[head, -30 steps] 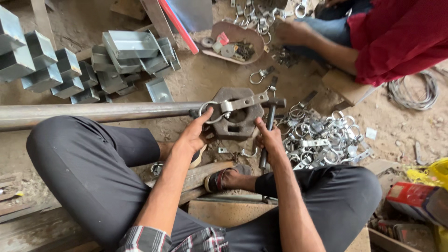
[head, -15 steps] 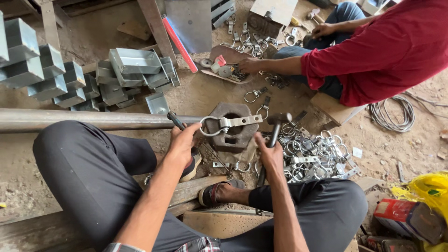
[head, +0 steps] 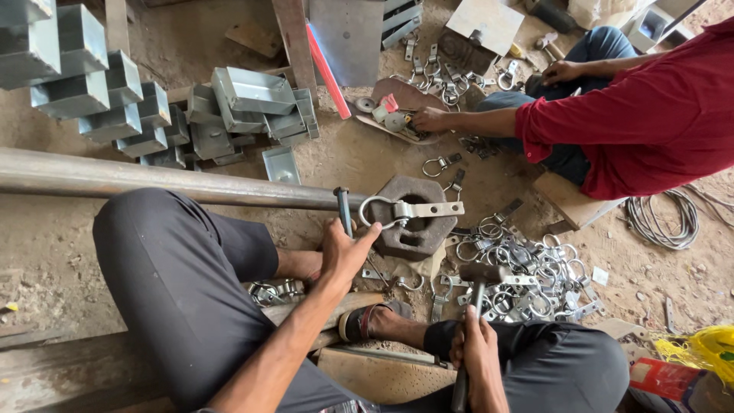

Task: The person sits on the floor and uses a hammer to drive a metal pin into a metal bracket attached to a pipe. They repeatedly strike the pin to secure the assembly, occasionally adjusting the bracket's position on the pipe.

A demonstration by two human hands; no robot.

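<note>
My left hand [head: 344, 248] grips a short dark steel punch [head: 342, 208] held upright, with its fingertips by the ring of a ring-and-strap metal fitting [head: 417, 209]. That fitting lies across a heavy dark hexagonal block [head: 413, 233] on the ground between my legs. Lower down, my right hand [head: 475, 353] is closed round the handle of a hammer. The hammer head [head: 480, 273] hangs just short of the block, to its lower right.
A pile of similar ring fittings [head: 535, 275] lies right of the block. A long steel pipe [head: 153, 180] runs across at left. Galvanised metal boxes [head: 115, 99] are stacked behind it. A person in a red shirt [head: 650, 107] sits top right, one hand [head: 432, 118] at a tray of small parts.
My right hand has slid back down the hammer handle and drawn the hammer toward me. My left hand still holds the punch by the fitting's ring. The other person's hand stays at the tray.
</note>
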